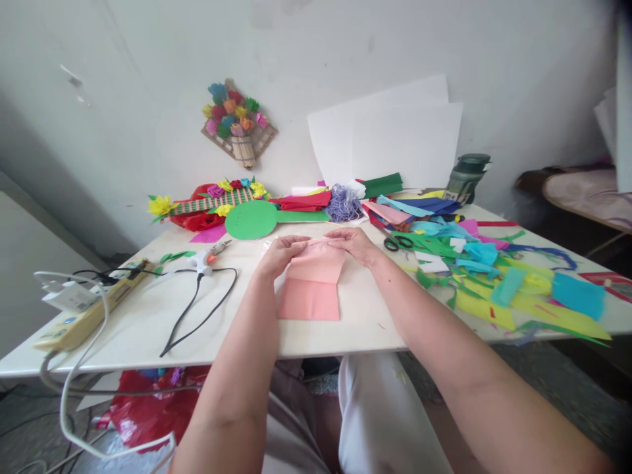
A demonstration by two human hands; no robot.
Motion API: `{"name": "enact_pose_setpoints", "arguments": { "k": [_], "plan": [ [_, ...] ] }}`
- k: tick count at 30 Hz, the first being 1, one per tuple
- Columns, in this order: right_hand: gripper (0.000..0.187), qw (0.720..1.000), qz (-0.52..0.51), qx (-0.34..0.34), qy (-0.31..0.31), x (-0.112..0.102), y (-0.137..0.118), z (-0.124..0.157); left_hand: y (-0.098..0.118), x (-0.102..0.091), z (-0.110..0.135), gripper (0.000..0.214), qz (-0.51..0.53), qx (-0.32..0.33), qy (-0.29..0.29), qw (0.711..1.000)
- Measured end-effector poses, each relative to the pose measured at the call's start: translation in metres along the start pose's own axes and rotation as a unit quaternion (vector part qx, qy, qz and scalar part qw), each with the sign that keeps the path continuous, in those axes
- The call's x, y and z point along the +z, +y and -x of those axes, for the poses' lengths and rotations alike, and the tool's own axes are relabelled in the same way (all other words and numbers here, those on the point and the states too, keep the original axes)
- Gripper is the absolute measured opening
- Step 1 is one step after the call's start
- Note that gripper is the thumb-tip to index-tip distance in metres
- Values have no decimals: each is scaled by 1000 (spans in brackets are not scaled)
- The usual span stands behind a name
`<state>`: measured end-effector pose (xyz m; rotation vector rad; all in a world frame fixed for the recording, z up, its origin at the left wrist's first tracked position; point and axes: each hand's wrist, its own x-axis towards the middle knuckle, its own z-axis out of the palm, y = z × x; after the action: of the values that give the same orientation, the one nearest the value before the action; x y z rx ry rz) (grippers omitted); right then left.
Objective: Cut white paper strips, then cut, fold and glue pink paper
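Observation:
A sheet of pink crepe paper [311,297] lies on the white table, with a crease running across it. Its far edge is raised and pinched between the fingers of both hands. My left hand [285,253] is closed on the far left corner. On the far right corner, my right hand [356,243] is closed too, thumb and fingers pressed together. Just beyond my hands lies a green paper piece [251,220] with a round head and a long strip. Small clear scraps show beside my left fingers.
A hot glue gun [201,262] with a black cord rests left of my arms, near a power strip [89,313]. To the right are black-handled scissors [397,243] and many coloured paper scraps [486,306]. Purple yarn [344,203] and a dark green bottle [464,178] stand toward the wall.

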<state>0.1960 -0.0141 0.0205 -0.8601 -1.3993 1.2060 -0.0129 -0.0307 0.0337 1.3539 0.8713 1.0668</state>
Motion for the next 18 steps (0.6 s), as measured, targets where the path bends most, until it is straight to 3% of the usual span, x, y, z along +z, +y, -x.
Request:
{"name": "enact_pose_setpoints", "arguments": {
  "k": [7,18],
  "plan": [
    [32,1000,-22,15,-16,0,-2,1,-3,-3,-2,45,-1,3,-8,1000],
    [30,994,93,-50,34,5,-2,-1,-5,0,-3,43,-18,-6,-27,999]
  ]
}}
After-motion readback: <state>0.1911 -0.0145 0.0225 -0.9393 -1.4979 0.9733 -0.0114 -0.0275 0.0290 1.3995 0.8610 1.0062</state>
